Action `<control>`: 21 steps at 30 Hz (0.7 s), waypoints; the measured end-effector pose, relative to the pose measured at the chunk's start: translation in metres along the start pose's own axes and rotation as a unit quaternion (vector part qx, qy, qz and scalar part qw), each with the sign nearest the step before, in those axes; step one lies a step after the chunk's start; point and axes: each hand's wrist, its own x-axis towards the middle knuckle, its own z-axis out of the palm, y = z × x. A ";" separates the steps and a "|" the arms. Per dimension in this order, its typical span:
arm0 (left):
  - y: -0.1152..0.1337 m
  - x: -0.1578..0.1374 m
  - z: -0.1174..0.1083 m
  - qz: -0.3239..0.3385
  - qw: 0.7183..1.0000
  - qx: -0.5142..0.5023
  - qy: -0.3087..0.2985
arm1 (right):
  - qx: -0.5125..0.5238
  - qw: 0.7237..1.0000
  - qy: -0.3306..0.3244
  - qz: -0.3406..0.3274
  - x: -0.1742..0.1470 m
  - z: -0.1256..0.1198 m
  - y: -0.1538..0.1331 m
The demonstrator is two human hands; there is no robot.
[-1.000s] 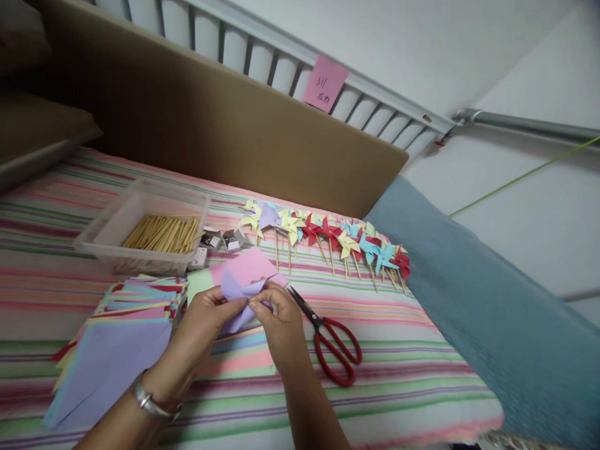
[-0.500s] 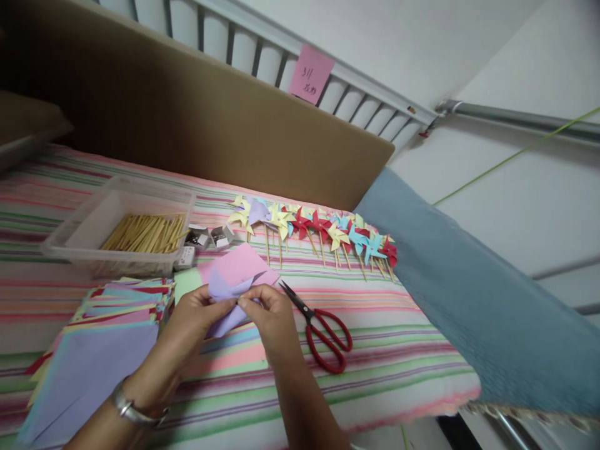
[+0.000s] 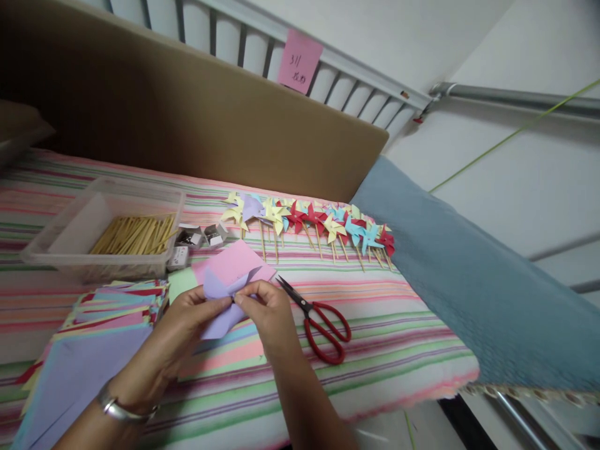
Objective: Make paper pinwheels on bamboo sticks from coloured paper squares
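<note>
A purple paper pinwheel with folded-in corners is held between both hands. My left hand is closed, its thumb pressing near the pinwheel's middle. Opposite it, my right hand pinches at the centre with thumb and forefinger; anything tiny between those fingertips is hidden. Under the pinwheel lie a pink paper sheet and a pale green sheet. Red-handled scissors rest just right of my right hand, with their blades pointing away to the left. A stack of coloured paper lies beside my left forearm.
A clear plastic box holds thin wooden sticks. Small open boxes with dark bits stand beside it. Several finished pinwheels lie along the back, before a cardboard panel. The striped cloth ends at the right.
The view has shifted slightly, moving the scene a little left. Both hands stay on the purple pinwheel, whose lower flap appears turned a bit more toward the left.
</note>
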 end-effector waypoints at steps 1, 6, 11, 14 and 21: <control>0.001 0.000 0.001 0.000 1.000 0.002 -0.001 | 0.003 1.000 0.000 0.001 0.000 0.000 -0.001; 0.003 -0.002 0.002 0.002 1.000 0.006 -0.003 | -0.011 1.000 -0.005 -0.005 -0.001 -0.001 -0.001; 0.002 -0.004 0.001 0.022 1.000 -0.005 -0.018 | -0.032 0.999 -0.024 -0.022 -0.002 -0.003 0.000; 0.001 -0.005 0.000 0.040 0.998 -0.018 -0.038 | -0.015 0.999 -0.043 -0.009 -0.003 -0.004 0.000; 0.000 -0.006 -0.001 0.049 0.997 -0.013 -0.051 | -0.019 0.998 -0.052 -0.002 -0.004 -0.004 0.001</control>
